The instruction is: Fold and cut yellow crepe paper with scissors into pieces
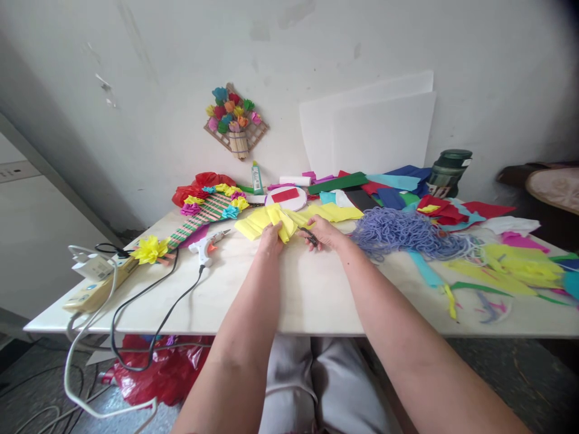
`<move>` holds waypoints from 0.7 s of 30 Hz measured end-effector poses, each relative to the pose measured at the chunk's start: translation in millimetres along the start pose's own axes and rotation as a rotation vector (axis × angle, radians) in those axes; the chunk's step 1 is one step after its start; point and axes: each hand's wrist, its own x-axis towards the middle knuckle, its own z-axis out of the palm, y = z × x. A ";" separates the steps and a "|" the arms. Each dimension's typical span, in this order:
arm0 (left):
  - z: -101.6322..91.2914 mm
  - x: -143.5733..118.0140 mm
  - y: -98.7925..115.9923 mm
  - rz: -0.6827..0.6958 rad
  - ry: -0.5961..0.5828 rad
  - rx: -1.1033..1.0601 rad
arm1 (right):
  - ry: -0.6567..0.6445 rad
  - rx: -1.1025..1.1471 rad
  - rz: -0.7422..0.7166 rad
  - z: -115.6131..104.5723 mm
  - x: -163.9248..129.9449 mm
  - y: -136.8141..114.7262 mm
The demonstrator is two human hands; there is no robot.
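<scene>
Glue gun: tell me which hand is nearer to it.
Left. The left hand holds yellow paper just right of the glue gun; the right hand is farther right.

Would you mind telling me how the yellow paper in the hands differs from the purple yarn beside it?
The yellow paper is flat folded sheets fanned out; the purple yarn is a loose tangled heap. The left hand grips the paper; no hand touches the yarn. Both rest on the white table.

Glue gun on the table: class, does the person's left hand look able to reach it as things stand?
Probably yes. The glue gun lies just beside the left hand, with bare table between them; though that hand grips yellow paper.
</scene>
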 end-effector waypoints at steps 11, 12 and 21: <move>0.6 -0.8 1.0 0.016 -0.016 -0.002 | -0.085 -0.008 -0.098 -4.1 -3.4 -1.4; 0.4 -0.5 0.7 0.016 -0.022 0.002 | -0.092 0.003 -0.092 -4.5 -2.9 -0.8; 5.4 -6.0 0.4 -0.027 -0.120 0.060 | -0.195 0.049 -0.105 -9.1 -3.3 2.6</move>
